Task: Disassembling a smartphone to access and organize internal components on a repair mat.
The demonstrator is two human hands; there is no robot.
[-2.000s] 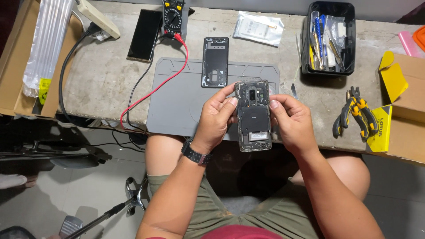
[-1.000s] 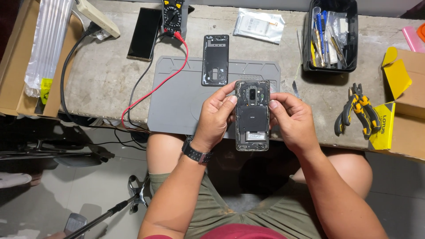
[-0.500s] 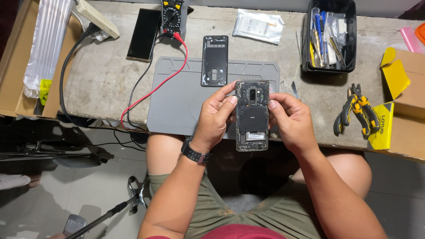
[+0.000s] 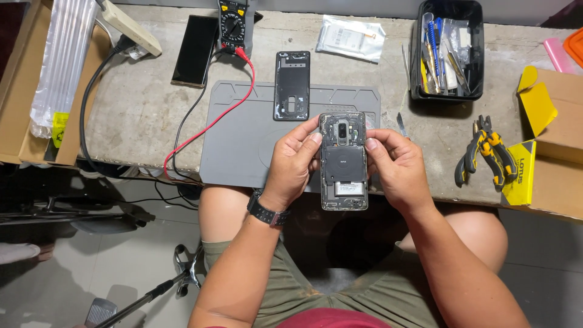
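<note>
Opened phone (image 4: 344,161), its back cover off and dark inner parts showing, sits upright in the centre of the frame, held over the near edge of a grey work mat (image 4: 243,136). Left hand (image 4: 293,163) grips its left edge, thumb laid on the upper part; right hand (image 4: 395,167) clasps the right edge, thumb tip at the upper right side. A small white label lies near the phone's lower end. One black wristwatch (image 4: 267,211) is on the left wrist.

Further up, one black phone frame (image 4: 291,85) lies at the mat's top edge. One red lead (image 4: 209,124) and one black lead (image 4: 185,124) run across the mat's left side to a multimeter (image 4: 234,24) at top centre. Beside it lies one dark flat phone (image 4: 194,51).

At the right edge, yellow-handled pliers (image 4: 486,152) rest on the concrete bench (image 4: 130,115) next to an open cardboard box with yellow flaps (image 4: 546,140). One black tool tray (image 4: 448,51) stands at upper right, filled with slim tools. One clear pouch holding a white card (image 4: 351,37) lies at top centre-right. At upper left, a clear plastic sleeve (image 4: 64,61) with a small yellow label rests on a cardboard box (image 4: 18,103).
</note>
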